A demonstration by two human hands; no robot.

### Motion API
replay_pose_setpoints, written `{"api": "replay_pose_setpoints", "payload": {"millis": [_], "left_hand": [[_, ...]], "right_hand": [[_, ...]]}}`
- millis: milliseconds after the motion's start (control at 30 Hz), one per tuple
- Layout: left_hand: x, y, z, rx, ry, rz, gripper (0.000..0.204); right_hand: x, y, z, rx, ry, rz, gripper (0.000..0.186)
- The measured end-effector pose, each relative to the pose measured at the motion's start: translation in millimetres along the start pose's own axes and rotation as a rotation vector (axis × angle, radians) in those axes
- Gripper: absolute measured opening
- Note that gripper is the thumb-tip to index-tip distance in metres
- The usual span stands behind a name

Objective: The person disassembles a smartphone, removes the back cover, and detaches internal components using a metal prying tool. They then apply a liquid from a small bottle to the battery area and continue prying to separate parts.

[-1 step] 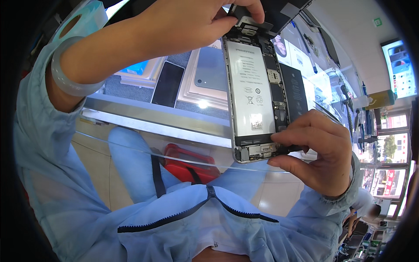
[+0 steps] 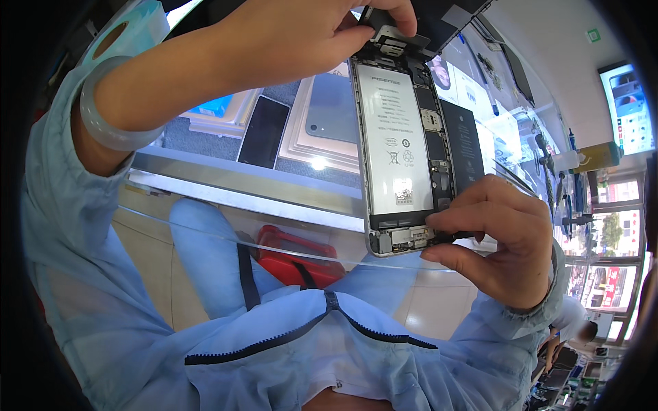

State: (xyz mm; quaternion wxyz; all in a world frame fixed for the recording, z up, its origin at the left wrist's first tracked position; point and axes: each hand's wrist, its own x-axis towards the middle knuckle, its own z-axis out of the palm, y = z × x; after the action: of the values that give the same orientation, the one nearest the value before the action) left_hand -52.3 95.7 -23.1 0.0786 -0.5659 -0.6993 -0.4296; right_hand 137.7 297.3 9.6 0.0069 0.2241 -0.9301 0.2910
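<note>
An opened smartphone (image 2: 439, 147) is tilted up over the counter's front edge, its inner parts showing. A white battery (image 2: 395, 147) fills the left side of its frame. At the top, the dark screen panel (image 2: 439, 31) is folded back from the body. My left hand (image 2: 322, 34) pinches that panel near the hinge end, thumb and fingers closed. My right hand (image 2: 504, 236) grips the phone's lower right corner between thumb and fingers. Behind the phone's right side lies a flat black battery (image 2: 464, 137), partly covered by the phone and hand.
Under the glass counter sit a dark phone (image 2: 264, 131) and a grey-blue tablet (image 2: 332, 109) on boxes. A tape roll (image 2: 113, 41) stands far left. A bottle with yellowish liquid (image 2: 598, 157) is at right. Below the counter a red case (image 2: 298, 259) rests by my legs. Another person (image 2: 570, 322) bends at lower right.
</note>
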Motion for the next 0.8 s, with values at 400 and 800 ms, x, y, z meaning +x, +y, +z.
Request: {"api": "replay_pose_setpoints", "payload": {"millis": [400,800], "left_hand": [[-4,18,-4,0.071,0.012,0.022,0.024],[-3,15,-3,0.030,0.021,0.027,0.025]], "right_hand": [[5,-3,-5,0.198,-0.101,0.332,0.026],[6,6,-1,0.115,-0.033,0.070,0.029]]}}
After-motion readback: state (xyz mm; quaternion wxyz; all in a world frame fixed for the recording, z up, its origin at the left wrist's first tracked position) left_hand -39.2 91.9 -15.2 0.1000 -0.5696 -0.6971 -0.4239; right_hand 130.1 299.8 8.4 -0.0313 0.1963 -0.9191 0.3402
